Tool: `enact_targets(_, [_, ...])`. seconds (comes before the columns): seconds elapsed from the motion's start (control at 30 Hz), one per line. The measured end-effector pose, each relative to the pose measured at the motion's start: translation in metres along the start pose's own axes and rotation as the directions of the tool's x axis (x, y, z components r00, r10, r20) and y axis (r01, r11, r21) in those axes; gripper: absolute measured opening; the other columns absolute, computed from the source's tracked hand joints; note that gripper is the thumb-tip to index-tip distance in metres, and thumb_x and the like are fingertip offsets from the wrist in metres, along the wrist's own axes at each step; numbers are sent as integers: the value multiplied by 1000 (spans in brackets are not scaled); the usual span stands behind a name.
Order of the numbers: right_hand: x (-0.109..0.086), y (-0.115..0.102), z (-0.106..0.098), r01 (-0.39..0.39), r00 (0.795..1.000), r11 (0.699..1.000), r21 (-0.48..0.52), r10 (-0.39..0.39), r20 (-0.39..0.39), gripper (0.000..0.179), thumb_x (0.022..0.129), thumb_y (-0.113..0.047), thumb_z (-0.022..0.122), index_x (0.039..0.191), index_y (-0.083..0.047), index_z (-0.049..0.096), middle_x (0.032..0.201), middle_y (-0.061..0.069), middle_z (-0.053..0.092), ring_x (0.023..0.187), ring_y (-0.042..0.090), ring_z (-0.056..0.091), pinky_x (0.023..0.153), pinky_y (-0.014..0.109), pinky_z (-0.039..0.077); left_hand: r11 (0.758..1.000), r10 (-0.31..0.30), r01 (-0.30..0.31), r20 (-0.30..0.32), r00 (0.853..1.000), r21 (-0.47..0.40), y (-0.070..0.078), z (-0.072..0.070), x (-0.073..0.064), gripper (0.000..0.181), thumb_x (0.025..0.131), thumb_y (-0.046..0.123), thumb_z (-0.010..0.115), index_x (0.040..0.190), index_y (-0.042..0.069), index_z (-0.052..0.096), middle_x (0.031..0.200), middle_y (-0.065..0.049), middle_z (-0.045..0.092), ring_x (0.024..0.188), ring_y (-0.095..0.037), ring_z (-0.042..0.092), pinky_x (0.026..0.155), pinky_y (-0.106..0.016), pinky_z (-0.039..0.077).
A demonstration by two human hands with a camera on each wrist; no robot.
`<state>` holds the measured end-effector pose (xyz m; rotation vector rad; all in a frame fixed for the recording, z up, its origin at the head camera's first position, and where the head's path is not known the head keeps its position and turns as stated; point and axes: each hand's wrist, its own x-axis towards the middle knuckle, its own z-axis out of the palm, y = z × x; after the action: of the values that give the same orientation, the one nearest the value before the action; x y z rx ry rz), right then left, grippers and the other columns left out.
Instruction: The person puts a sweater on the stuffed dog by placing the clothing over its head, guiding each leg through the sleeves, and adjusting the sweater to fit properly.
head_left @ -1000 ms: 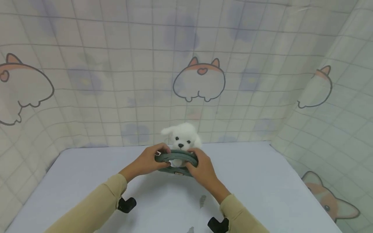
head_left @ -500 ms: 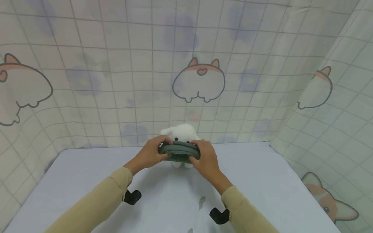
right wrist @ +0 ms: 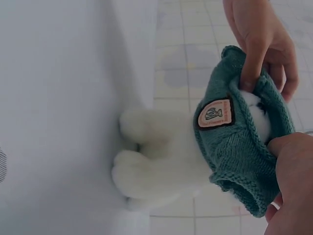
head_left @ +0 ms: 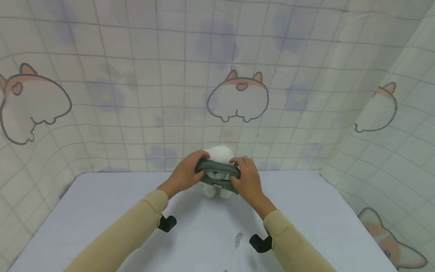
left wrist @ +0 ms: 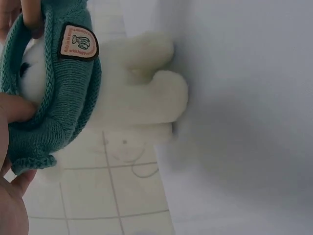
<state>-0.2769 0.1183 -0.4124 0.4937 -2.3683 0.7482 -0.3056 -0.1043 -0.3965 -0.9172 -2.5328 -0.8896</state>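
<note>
Sleeves of mine, beige, come in nearest, on my side of the white plush dog, with a black fitting at each wrist. A grey mark lies on the white tabletop, also on my side of the dog. My left hand is at the left of the dog's head and my right hand at its right; each pinches the rim of a green knitted sweater, thumb tucked inside the opening.

I judge the work to be partway along. Done: the sweater is around the dog's head, with one eye showing inside the opening in the left wrist view, and the crown rising above the upper edge. Left: the torso and legs below it are bare, and I see no leg in the knitted cuff that sticks out beside the head. A pink patch sits just below the opening.

As for what holds what, the sweater encloses the head, with the body below outside it. The dog is upright, its feet touching the tabletop. Beyond it hangs grid-patterned fabric, with a corgi drawing above the dog.
</note>
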Motion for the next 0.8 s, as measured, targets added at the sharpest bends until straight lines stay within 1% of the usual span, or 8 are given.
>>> enact_targets(0.1, [4,2,-1,15,999,1000,0,-15,35,57,73,3,76,125,-10,57,125,7,57,117,26,55,97,43,48,997,22,-20,-25,999,73,-1,1,4,54,82,-1,71,130,10,51,127,-9,57,121,-24,54,101,-41,48])
enact_targets(0.17, [8,4,-1,33,996,999,-16,-32,81,69,74,3,76,135,-13,50,141,5,49,129,26,49,103,47,45,989,58,-51,-47,997,137,-3,2,7,59,80,0,73,133,12,50,133,-10,52,126,-27,50,102,-44,46])
enact_targets(0.23, [11,4,-1,57,991,998,-37,-51,127,77,75,2,75,143,-15,43,149,4,42,134,26,45,105,47,44,978,88,-77,-53,995,195,-5,1,9,63,79,1,74,136,13,50,141,-11,47,131,-29,47,103,-47,45])
enact_targets(0.3, [13,4,0,90,984,994,-54,-81,156,80,76,2,75,146,-15,40,152,5,40,134,27,46,103,47,46,970,100,-89,-39,994,225,-6,1,10,68,78,1,75,140,12,48,147,-12,44,132,-31,47,104,-49,45])
enact_targets(0.37, [15,3,0,113,982,991,-65,-101,159,79,76,2,76,145,-13,42,149,8,43,131,29,49,101,47,47,974,79,-77,-1,997,213,-8,1,10,70,80,1,75,142,11,46,148,-11,44,131,-31,49,104,-48,45])
enact_targets(0.47, [16,2,1,119,984,991,-59,-110,137,71,74,5,77,138,-10,49,141,11,50,126,30,54,100,45,49,982,42,-50,44,998,181,-9,3,10,68,82,0,72,143,11,45,145,-10,48,127,-30,53,104,-45,46])
enact_targets(0.63, [19,4,1,60,991,998,-34,-56,123,55,72,10,73,122,-11,58,126,6,59,120,25,58,98,41,51,994,21,-26,52,998,110,-6,5,13,57,84,0,70,136,13,52,137,-8,55,123,-27,57,102,-42,48])
enact_targets(0.8, [21,7,4,-6,989,1000,-16,9,149,41,75,10,69,110,-11,62,111,3,64,108,22,62,90,39,53,1000,-16,15,60,998,18,-5,6,15,49,84,-3,68,129,13,59,131,-6,60,122,-25,57,102,-42,48])
